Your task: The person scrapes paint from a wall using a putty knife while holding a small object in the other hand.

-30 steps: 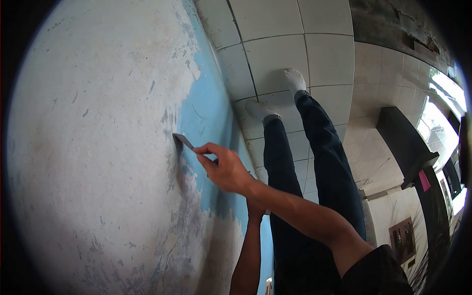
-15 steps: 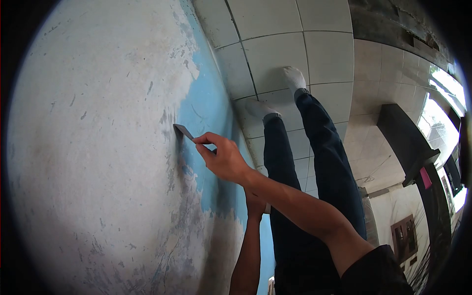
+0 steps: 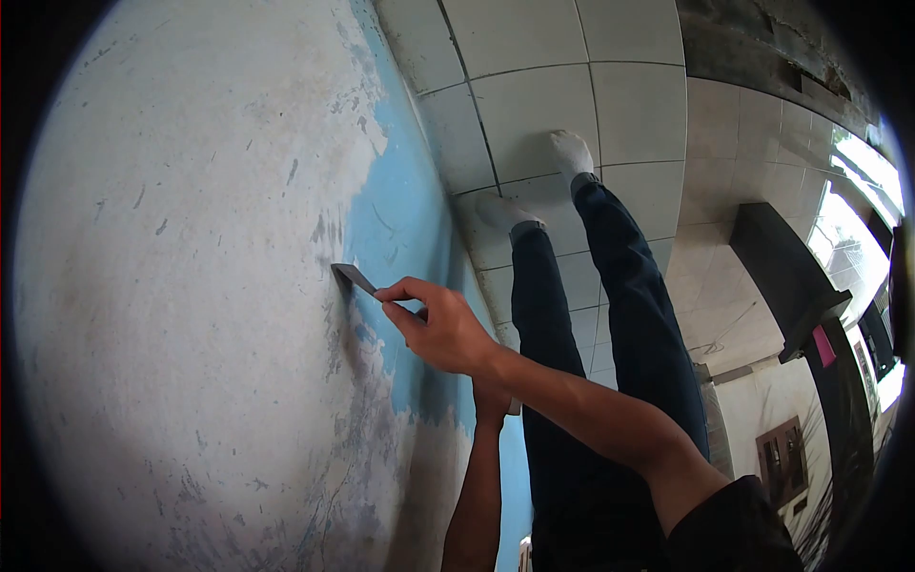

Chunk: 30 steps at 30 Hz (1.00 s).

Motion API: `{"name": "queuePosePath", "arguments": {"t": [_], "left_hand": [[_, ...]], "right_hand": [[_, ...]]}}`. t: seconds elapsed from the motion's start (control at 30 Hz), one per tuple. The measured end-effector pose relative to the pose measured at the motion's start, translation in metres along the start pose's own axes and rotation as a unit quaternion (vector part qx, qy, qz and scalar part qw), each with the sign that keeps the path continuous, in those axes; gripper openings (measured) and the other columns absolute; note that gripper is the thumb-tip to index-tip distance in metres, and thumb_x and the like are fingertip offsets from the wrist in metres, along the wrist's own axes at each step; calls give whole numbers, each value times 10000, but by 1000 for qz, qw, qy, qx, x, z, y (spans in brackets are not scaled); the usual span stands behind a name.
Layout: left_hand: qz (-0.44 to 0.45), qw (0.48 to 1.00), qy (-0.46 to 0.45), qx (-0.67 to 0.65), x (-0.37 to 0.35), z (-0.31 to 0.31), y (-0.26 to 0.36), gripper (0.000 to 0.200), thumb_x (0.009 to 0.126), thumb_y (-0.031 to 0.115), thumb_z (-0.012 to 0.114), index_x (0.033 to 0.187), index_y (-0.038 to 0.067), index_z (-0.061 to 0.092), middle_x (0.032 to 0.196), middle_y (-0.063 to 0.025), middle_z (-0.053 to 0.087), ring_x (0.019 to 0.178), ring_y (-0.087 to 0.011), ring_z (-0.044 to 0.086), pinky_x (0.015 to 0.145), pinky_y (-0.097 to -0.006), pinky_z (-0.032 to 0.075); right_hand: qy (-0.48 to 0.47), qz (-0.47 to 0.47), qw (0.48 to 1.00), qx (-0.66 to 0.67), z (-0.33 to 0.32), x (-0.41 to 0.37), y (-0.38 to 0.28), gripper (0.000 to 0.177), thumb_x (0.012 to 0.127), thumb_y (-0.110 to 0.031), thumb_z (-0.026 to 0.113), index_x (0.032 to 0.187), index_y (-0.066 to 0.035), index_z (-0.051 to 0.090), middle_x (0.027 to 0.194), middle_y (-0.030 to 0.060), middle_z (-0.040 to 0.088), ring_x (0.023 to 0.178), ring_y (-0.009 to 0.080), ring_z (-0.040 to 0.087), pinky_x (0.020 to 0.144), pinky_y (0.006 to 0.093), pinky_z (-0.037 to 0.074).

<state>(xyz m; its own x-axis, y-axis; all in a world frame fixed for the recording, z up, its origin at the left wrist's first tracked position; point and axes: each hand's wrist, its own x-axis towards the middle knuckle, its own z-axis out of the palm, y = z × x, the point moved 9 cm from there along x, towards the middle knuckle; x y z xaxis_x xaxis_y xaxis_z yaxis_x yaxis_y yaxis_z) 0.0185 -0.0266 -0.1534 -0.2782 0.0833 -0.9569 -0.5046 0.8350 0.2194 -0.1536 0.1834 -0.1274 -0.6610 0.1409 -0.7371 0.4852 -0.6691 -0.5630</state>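
Observation:
My right hand (image 3: 443, 329) is closed in a pinch on a scraper (image 3: 356, 277) with a flat metal blade. The blade's far edge meets the wall (image 3: 210, 286), close to the border between pale, scuffed plaster and blue paint (image 3: 391, 214). Below the right wrist is my left hand (image 3: 491, 400), largely covered by the right forearm. Its fingers are hidden, and a small pale edge shows beside it that I cannot make out.
Light floor tiles (image 3: 534, 105) run along the foot of the wall. My feet in pale socks (image 3: 572, 153) and dark trousers (image 3: 620, 257) are on the tiles. A dark curved structure (image 3: 791, 267) stands to the right, with a brown wooden panel (image 3: 783, 460) below it.
My right hand and the scraper have moved a little down the frame along the paint border. My left hand stays beneath the right forearm.

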Motion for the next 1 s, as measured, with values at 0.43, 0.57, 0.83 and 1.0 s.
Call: {"name": "queuePosePath", "arguments": {"t": [0.43,0.57,0.83,1.0], "left_hand": [[-7,998,35,-58,-3,-4,20,673,924,252,685,1468,40,353,1471,-160,436,1366,-268,414,1123,-385,331],[82,995,33,43,12,-1,-24,585,932,196,674,1413,12,395,1317,-137,498,1214,-263,472,1053,-391,365],[24,997,64,44,13,-3,-5,677,888,169,703,1428,-4,332,1298,-133,488,1177,-251,494,1033,-385,374],[50,997,55,16,5,-6,21,742,856,158,718,1442,3,289,1275,-141,481,1148,-260,510,1002,-392,399]], "right_hand": [[36,22,999,3,0,15,9,236,992,-172,603,1178,-35,653,810,83,669,618,115,590,577,296,479],[-2,-13,1000,-14,4,-10,-2,244,986,-165,612,1189,-34,651,863,90,678,635,124,608,607,292,507],[11,17,1000,12,7,-17,0,240,991,-167,606,1191,-43,651,779,56,643,589,107,549,549,294,439],[35,13,999,10,10,-13,0,255,996,-173,601,1204,-30,639,754,51,643,576,98,547,561,299,452]]}}
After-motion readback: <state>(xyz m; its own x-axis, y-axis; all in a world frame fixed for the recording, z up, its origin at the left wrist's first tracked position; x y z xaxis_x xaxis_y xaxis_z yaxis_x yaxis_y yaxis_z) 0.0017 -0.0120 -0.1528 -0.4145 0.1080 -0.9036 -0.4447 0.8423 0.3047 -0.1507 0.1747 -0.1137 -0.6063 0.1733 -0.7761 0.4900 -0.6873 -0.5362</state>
